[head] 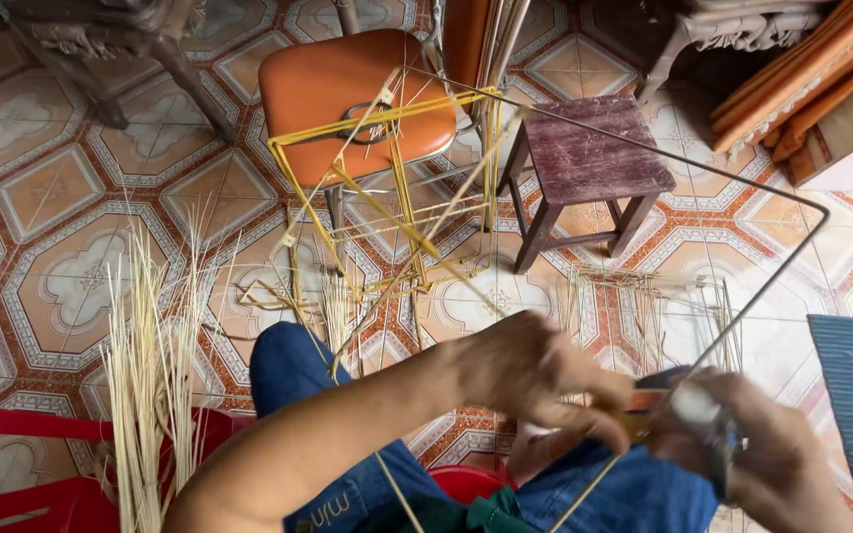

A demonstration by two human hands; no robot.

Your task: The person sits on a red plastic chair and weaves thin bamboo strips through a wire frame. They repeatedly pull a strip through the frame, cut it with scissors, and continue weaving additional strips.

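- The left hand (535, 375) reaches across the lap with its fingers curled down, pinching a thin yellow strand (584, 489) close to where it meets the wire frame (742, 306).
- The right hand (772, 454) is closed around the near corner of that frame; motion blur hides the exact fingertip contact, and a small orange piece (644, 400) sits between the two hands, too blurred to identify.
- The frame is a thin dark rod bent into a large open rectangle, rising from the lap and out over the tiled floor (71, 247) towards the wooden stool (589, 158).
- It looks light and stiff but springy; held at one corner, the far end would probably sway, so a grip close to the wrapping point seems soundest.
- The strand appears light, flexible and smooth; it probably slips unless pinched near the wire, and may kink or split if bent sharply.
- A yellow-wrapped frame (387, 197) leans by the orange chair (348, 89) ahead.
- A bundle of pale reeds (150, 395) stands at the left, by a red plastic seat (22, 464).
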